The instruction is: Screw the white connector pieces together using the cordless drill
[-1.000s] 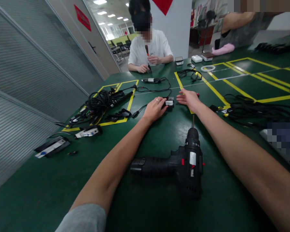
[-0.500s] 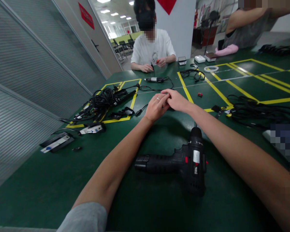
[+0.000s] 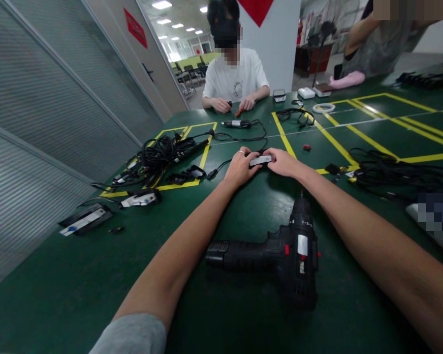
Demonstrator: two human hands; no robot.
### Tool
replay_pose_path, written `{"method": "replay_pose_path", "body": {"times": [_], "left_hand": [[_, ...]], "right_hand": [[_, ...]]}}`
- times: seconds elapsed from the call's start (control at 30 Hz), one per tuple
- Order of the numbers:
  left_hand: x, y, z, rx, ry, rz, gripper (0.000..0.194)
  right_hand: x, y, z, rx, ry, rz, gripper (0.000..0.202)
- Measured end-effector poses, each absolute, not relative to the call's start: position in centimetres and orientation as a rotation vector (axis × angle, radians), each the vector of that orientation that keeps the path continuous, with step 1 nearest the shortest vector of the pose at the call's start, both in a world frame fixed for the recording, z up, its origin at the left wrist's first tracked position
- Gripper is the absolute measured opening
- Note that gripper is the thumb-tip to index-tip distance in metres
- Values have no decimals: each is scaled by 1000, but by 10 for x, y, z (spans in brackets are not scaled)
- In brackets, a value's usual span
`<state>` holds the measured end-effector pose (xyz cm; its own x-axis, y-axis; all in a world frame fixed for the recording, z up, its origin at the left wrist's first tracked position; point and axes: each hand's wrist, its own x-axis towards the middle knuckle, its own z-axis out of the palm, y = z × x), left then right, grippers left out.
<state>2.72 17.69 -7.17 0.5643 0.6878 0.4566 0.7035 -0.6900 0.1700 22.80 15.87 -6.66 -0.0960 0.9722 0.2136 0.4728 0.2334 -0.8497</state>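
In the head view my left hand grips the left end of a small black oblong piece with a pale label. My right hand has closed its fingers on the right end of that piece. Its exact kind is too small to make out. A thin cable with a black plug runs up to my left hand. Between my forearms a black cordless drill lies on its side, its chuck pointing away from me and its handle to the left.
Tangled black cables lie at the left, near labelled black boxes. More cables lie at the right. Beyond my hands is a black pen-shaped tool. A person sits opposite, hands on the green table.
My hands have moved apart, and the labelled piece now shows between them. Across the table, the person's hand has lowered an orange item towards the tabletop. The drill stays lying between my arms.
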Motion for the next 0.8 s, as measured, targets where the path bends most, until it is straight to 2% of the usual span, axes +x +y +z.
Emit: {"method": "replay_pose_path", "body": {"times": [0.07, 0.27, 0.43, 0.57, 0.7, 0.8], "left_hand": [[27, 172, -69, -2759, -1233, -799, 44], [18, 173, -69, -2864, -1252, -966, 46], [8, 175, -64, -2759, -1598, -1057, 44], [-7, 164, -44, -2680, -1820, -908, 38], [-35, 134, -28, -2707, -1818, -789, 38], [-75, 93, -22, -2676, -1928, -665, 45]], "right_hand": [[226, 155, -68, -1364, -1789, 670, 33], [221, 151, -54, -1330, -1945, 516, 18], [226, 152, -36, -1295, -1882, 464, 20], [238, 155, -40, -1333, -1737, 447, 25], [243, 159, -57, -1405, -1715, 521, 15], [239, 160, -65, -1418, -1732, 570, 9]]}}
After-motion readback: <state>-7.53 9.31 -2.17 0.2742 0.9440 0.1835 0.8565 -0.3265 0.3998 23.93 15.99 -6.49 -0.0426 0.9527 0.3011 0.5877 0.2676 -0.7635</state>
